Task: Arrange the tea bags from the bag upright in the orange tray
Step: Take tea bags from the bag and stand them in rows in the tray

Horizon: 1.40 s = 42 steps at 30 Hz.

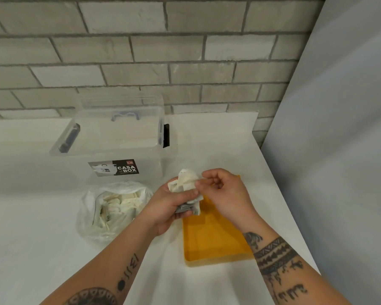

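Orange tray (213, 236) at centre-right of frame, nothing seen standing in it. Clump of tea bags (186, 186) gripped in left hand (169, 208) above tray's far end, one edge pinched by right hand (226, 194). Risks: several bags dragged out together, dropped flat, paper torn. Rest left in plastic bag (110, 208).

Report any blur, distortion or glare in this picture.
Head view: the wide-angle lens bows the brick wall; light is soft and even, with only faint shadows on the counter; the clear box nearly melts into the white background; the tea bags in the left hand look soft.
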Each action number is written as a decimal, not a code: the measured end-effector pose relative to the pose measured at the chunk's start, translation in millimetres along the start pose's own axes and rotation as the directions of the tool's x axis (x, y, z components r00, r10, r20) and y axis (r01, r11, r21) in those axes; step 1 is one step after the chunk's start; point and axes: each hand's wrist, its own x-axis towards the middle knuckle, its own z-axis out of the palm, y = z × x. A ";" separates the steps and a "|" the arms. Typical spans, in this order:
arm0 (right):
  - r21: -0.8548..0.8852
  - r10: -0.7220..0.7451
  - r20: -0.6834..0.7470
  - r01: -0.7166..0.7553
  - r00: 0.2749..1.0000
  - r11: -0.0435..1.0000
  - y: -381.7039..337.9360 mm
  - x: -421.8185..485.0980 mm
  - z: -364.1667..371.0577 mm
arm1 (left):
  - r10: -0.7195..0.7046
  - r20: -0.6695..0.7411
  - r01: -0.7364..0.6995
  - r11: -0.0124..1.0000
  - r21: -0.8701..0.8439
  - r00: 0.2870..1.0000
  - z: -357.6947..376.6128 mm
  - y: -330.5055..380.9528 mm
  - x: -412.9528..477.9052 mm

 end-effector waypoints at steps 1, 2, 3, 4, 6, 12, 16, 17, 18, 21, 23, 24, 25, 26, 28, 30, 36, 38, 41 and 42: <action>0.030 0.031 0.014 -0.031 0.999 0.999 1.8 -0.5 1.8 | 0.005 0.002 -0.005 1.000 0.011 1.000 2.0 -0.9 -1.0; 0.063 0.057 0.022 -0.058 0.998 0.996 4.3 -0.4 2.4 | 0.009 0.004 -0.009 1.000 0.024 1.000 3.4 -1.7 -1.6; 0.086 0.080 0.031 -0.082 0.996 0.993 6.7 0.2 3.1 | 0.010 0.005 -0.010 0.999 0.033 1.000 4.2 -2.1 -2.3; 0.098 0.096 0.043 -0.100 0.994 0.990 8.3 1.1 3.2 | 0.009 0.008 -0.009 0.999 0.039 1.000 4.4 -2.5 -2.5; 0.098 0.104 0.059 -0.109 0.993 0.989 9.4 2.8 2.4 | -0.001 0.010 0.000 1.000 0.030 1.000 4.0 -2.7 -3.2; 0.088 0.081 0.042 -0.084 0.996 0.993 6.6 -0.6 2.4 | -0.004 -0.035 0.002 0.999 -0.054 0.999 2.9 -0.9 -7.1; 0.157 0.083 0.102 -0.099 0.991 0.983 1.1 -4.6 4.9 | 0.039 -0.084 -0.040 0.999 -0.016 0.996 4.1 -0.3 -8.6; 0.159 0.082 0.107 -0.098 0.991 0.982 0.8 -5.2 5.0 | 0.038 -0.082 -0.041 0.999 -0.028 0.996 3.8 -0.2 -8.7; 0.153 0.078 0.100 -0.093 0.992 0.984 1.0 -5.0 5.2 | 0.031 -0.080 -0.036 0.998 -0.052 0.996 3.1 -0.1 -8.9; 0.131 0.057 0.056 -0.064 0.997 0.989 4.4 -3.0 5.7 | -0.006 -0.112 -0.010 0.991 -0.136 0.994 0.3 0.2 -9.1; 0.128 0.045 0.072 -0.054 0.996 0.990 5.2 -3.1 5.6 | 0.003 -0.132 -0.019 0.993 -0.117 0.991 -1.7 0.0 -9.4; 0.123 0.036 0.095 -0.048 0.995 0.991 6.2 -3.4 5.6 | 0.016 -0.136 -0.029 0.995 -0.098 0.991 -2.3 -0.1 -9.9; 0.119 0.029 0.114 -0.043 0.993 0.992 6.8 -3.7 5.6 | 0.029 -0.142 -0.041 0.996 -0.081 0.989 -3.3 -0.2 -10.2; 0.120 0.027 0.119 -0.041 0.993 0.992 7.3 -3.3 5.2 | 0.042 -0.154 -0.054 0.996 -0.070 0.987 -4.4 -0.1 -10.5; 0.131 0.031 0.083 -0.042 0.996 0.991 12.1 1.5 1.7 | 0.065 -0.206 -0.084 0.993 -0.083 0.976 -6.4 0.8 -10.6; 0.119 0.050 0.019 -0.052 0.999 0.992 21.3 10.3 -3.4 | 0.075 -0.284 -0.115 0.985 -0.129 0.956 -9.7 1.6 -8.9; -0.142 0.108 0.085 -0.095 0.991 0.985 59.4 30.3 14.5 | 0.053 -0.375 -0.105 0.987 -0.119 0.926 -19.8 -1.5 -5.4; -0.188 0.115 0.067 -0.100 0.991 0.977 64.5 34.2 27.5 | 0.026 -0.370 -0.068 0.993 -0.101 0.929 -21.7 -2.7 -3.5; -0.195 0.149 -0.001 -0.146 0.989 0.970 64.9 39.2 41.4 | -0.015 -0.354 -0.012 0.997 -0.074 0.935 -24.0 -5.8 0.7; -0.188 0.160 -0.021 -0.161 0.987 0.969 64.4 40.2 44.9 | -0.027 -0.352 0.002 0.997 -0.071 0.936 -24.5 -6.6 1.7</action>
